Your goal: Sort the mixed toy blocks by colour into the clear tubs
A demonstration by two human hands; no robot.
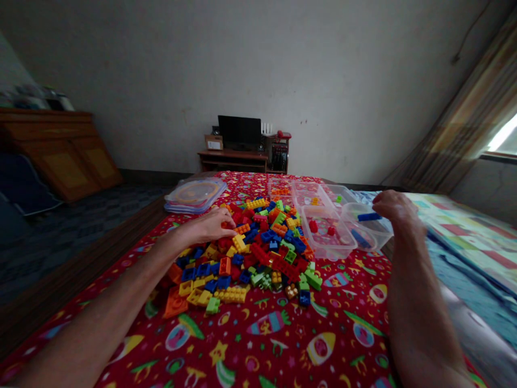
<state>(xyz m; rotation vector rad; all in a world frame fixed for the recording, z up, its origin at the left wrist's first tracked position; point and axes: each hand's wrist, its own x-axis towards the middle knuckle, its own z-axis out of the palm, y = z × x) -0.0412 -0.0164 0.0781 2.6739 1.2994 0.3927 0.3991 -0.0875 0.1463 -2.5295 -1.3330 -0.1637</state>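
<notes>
A heap of toy building bricks (pixel 258 248) in red, blue, yellow, green and orange lies on the red patterned cloth (pixel 291 345). At its left side my left hand (pixel 212 223) has thumb and fingers closed around a red brick (pixel 227 226), partly hidden by the fingers. My right hand (pixel 398 207) is over the round clear tub (pixel 382 237), fingers curled together at the end of a long blue brick (pixel 369 217). Another blue brick (pixel 361 238) lies inside that tub. Two red bricks (pixel 322 229) sit in the near clear box (pixel 329 251).
More clear boxes stand behind, holding orange bricks (pixel 280 192), yellow bricks (pixel 314 201) and a green brick (pixel 339 199). Stacked clear lids (pixel 196 195) lie at the back left. A bed with a checked cover (pixel 476 231) is on the right. Beyond is a desk with a monitor (pixel 239 132).
</notes>
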